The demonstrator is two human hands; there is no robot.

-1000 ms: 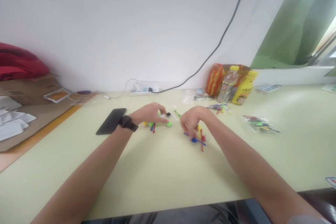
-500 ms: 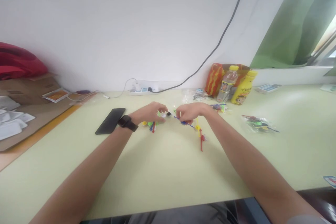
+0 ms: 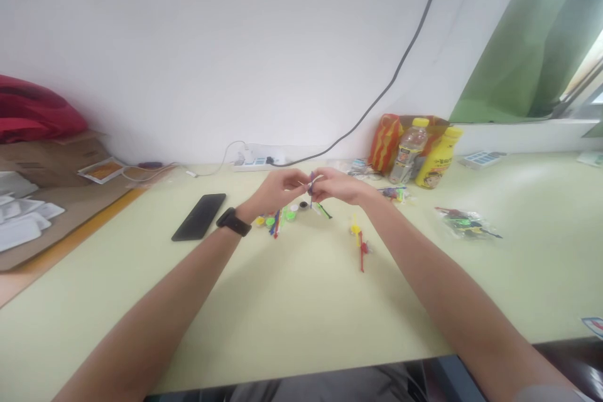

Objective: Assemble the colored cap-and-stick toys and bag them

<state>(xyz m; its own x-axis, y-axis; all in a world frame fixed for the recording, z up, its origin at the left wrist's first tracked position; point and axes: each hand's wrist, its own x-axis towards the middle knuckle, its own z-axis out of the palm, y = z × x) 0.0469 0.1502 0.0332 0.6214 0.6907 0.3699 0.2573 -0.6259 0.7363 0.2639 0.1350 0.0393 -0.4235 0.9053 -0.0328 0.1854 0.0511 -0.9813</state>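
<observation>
Above the table, my left hand (image 3: 282,190) and my right hand (image 3: 338,186) meet fingertip to fingertip. Between them a thin blue-purple plastic stick (image 3: 311,183) stands roughly upright, pinched by the right fingers. The left thumb and fingers close on the same spot; the exact grip is too small to make out. Below the hands lie a small black round piece (image 3: 303,205), a white round piece (image 3: 294,207) and a dark green stick (image 3: 325,211). Green round caps (image 3: 291,216) and coloured sticks (image 3: 276,225) lie under my left hand.
A yellow piece (image 3: 355,228) and a red stick piece (image 3: 362,252) lie right of centre. The black phone (image 3: 198,217) is at left. Bottles (image 3: 409,152) and a bagged set of parts (image 3: 466,223) stand or lie at right. A power strip (image 3: 257,162) sits by the wall.
My right hand has lifted the blue stick from the table and brought it left and upright. My left hand has risen from over the caps and closed in to meet it.
</observation>
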